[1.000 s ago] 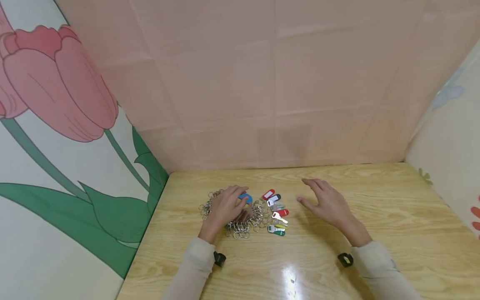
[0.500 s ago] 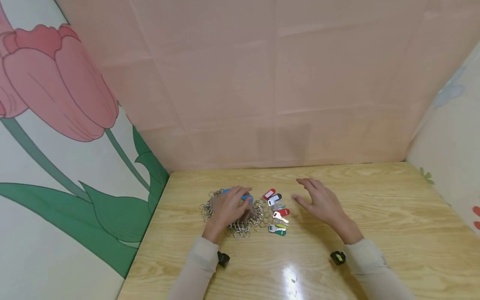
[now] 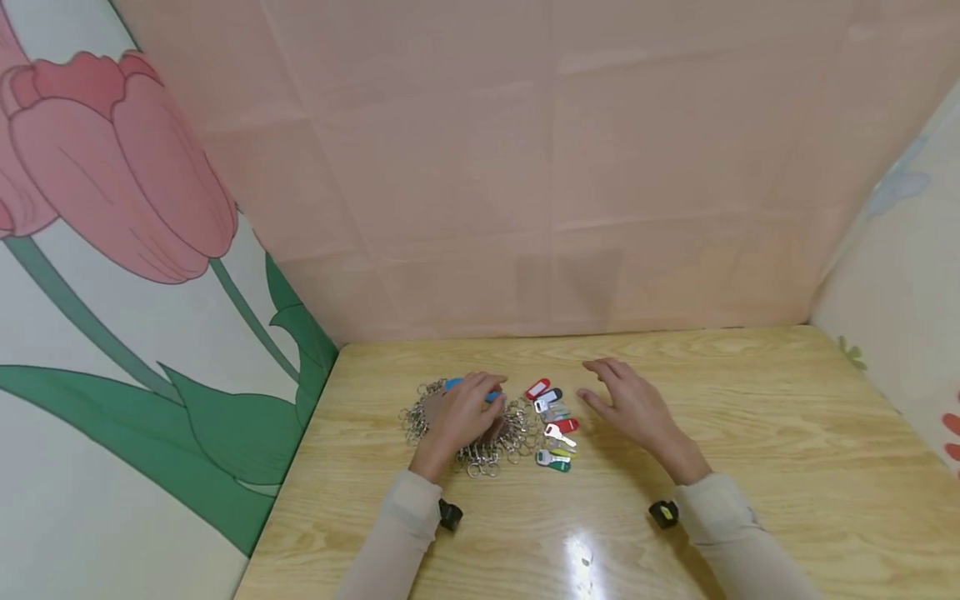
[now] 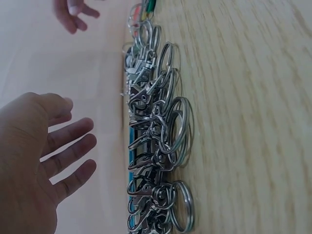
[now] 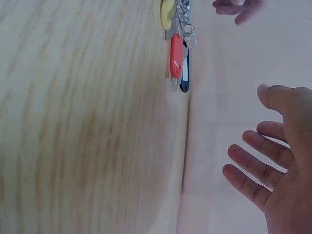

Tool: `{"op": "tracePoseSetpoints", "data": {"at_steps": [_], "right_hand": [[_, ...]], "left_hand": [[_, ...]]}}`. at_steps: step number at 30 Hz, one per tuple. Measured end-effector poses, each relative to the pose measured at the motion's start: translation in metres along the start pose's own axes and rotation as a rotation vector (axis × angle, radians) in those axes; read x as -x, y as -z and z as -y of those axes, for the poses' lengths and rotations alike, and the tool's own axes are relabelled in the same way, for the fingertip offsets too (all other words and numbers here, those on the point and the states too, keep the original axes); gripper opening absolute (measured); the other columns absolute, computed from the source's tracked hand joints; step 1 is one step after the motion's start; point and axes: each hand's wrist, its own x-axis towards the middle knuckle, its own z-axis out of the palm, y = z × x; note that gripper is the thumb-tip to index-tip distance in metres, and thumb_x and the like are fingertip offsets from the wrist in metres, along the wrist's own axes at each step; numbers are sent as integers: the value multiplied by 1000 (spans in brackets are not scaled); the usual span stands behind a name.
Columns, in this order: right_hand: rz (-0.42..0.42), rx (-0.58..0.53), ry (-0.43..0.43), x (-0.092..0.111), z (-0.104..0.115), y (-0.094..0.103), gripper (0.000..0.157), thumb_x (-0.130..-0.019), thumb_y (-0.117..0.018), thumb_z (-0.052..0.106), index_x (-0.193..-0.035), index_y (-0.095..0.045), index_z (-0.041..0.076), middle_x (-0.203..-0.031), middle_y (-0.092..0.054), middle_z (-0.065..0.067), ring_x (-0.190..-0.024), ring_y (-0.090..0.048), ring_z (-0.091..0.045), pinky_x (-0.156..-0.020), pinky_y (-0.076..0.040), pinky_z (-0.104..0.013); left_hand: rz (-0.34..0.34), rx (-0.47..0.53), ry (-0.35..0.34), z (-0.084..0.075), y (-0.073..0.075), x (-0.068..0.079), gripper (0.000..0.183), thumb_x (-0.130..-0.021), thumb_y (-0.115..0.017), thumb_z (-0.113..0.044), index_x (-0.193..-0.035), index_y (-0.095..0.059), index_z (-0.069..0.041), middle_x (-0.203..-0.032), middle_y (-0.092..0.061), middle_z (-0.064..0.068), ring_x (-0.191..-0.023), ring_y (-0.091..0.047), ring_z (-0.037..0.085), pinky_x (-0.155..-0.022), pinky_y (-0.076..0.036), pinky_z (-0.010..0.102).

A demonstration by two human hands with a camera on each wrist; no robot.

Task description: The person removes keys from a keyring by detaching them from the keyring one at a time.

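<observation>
My left hand (image 3: 467, 408) hovers with spread, relaxed fingers over a brown flat piece (image 3: 432, 408) with blue parts (image 3: 452, 383), partly hidden under the hand. Metal snap hooks with split rings (image 3: 480, 469) fan out around it; in the left wrist view these hooks (image 4: 151, 131) lie in a row on the wood, apart from the fingers. To their right lie keys (image 3: 558, 434) with a red tag (image 3: 537, 388), a black tag (image 3: 552, 395), a second red tag (image 3: 567, 425) and a green tag (image 3: 560, 467). Just right of the keys, my right hand (image 3: 630, 404) is held above the table, fingers relaxed, holding nothing.
The wooden table (image 3: 795, 433) ends at a pink cloth backdrop (image 3: 450, 167). A tulip-printed panel (image 3: 135, 183) stands on the left, a pale panel (image 3: 915, 275) on the right. Black wrist cameras (image 3: 663, 514) sit at both sleeves.
My right hand has moved left, closer to the keys. My left hand has shifted slightly right over the brown piece, uncovering more blue at its far side. The keys have stayed put.
</observation>
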Motion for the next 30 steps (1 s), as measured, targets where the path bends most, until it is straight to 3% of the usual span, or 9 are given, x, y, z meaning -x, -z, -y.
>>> {"op": "tracePoseSetpoints", "data": {"at_steps": [6,15,30], "right_hand": [[-9,-9,17,-3,1,-6,53,-100,-76,34,-142,-63,4,-136,-67,-17,-109,-71,-34,-85,-61,-54],[11,4,29,-7,5,-18,43,-100,-76,32,-133,-69,5,-131,-70,-14,-106,-71,-30,-83,-61,-49],[35,-8,50,-13,19,-30,20,-97,-79,22,-113,-78,10,-113,-76,-6,-101,-71,-25,-80,-62,-45]], "left_hand": [[-1,-3,0,1,-4,-2,34,-108,-65,-25,-141,-68,-18,-118,-75,-1,-107,-70,16,-86,-60,33],[36,76,31,3,-12,-6,33,-108,-64,-21,-138,-70,-10,-119,-75,1,-107,-69,17,-90,-59,36],[65,15,20,-2,-15,-10,29,-107,-66,-21,-133,-73,-11,-125,-75,2,-109,-69,18,-87,-59,33]]}}
